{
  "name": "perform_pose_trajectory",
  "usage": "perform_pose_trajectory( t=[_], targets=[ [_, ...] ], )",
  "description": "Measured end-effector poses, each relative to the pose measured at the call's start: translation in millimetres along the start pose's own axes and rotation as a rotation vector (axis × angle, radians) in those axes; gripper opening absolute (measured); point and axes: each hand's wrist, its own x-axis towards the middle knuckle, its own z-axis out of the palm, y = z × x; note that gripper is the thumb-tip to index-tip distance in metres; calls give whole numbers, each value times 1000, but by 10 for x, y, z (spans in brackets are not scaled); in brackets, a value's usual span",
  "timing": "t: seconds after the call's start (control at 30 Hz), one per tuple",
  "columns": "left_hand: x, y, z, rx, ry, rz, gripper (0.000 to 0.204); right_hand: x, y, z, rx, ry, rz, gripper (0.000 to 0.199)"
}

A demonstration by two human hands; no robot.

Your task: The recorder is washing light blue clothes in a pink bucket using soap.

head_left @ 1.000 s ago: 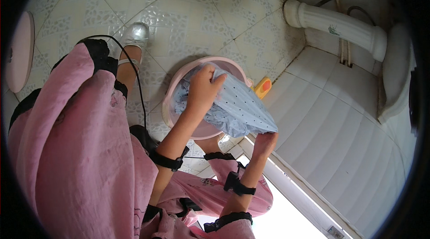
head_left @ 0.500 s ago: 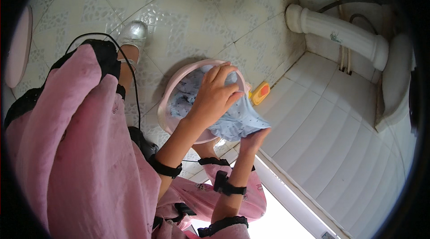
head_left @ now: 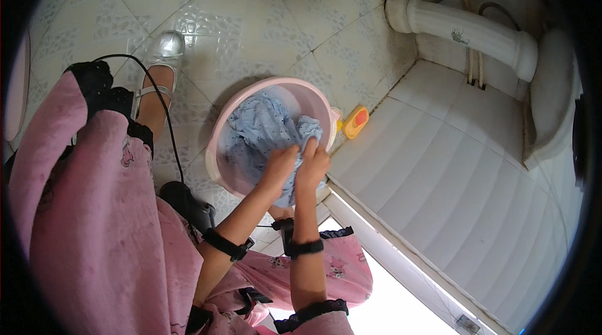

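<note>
A pink basin (head_left: pixel 282 82) stands on the tiled floor before me, holding a wet, light-blue dotted garment (head_left: pixel 258 118) bunched up in it. Over the basin's near right side, my left hand (head_left: pixel 280 167) is closed around a fold of the cloth. Right beside it, my right hand (head_left: pixel 313 164) grips another fold, its knuckles up. The two hands nearly touch, and a strip of the fabric hangs below them across the near rim. Some of my fingertips are hidden in the cloth.
A yellow bottle-like item with an orange patch (head_left: pixel 356 123) lies right of the basin. Further right are a white tiled ledge (head_left: pixel 426 153) and a sink pedestal (head_left: pixel 464 34). A black cable (head_left: pixel 168 106) runs left of the basin to a dark object (head_left: pixel 188 206) by my left arm.
My left hand has dropped from above the cloth and closed on it. My right hand has moved left and up to meet it, and the stretched fabric is now gathered between them.
</note>
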Motion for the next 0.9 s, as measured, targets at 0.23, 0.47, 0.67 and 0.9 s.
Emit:
perform_pose_trajectory(
  t=[0.23, 0.47, 0.67, 0.9],
  targets=[
    [244, -276, -261, -298, 31, -41, 27, -161, -84, 79, -164, -173, -146, 35],
    [312, -365, -421, -542, -119, -108, 31, -406, 58, 163, -207, -213, -352, 40],
    [376, -328, -837, -243, -53, 65, 30, -682, -211, 114, -156, -211, -358, 38],
    [233, -119, -718, -169, 1, 82, 26, -547, -83, 111, -20, -199, -308, 37]
  ],
)
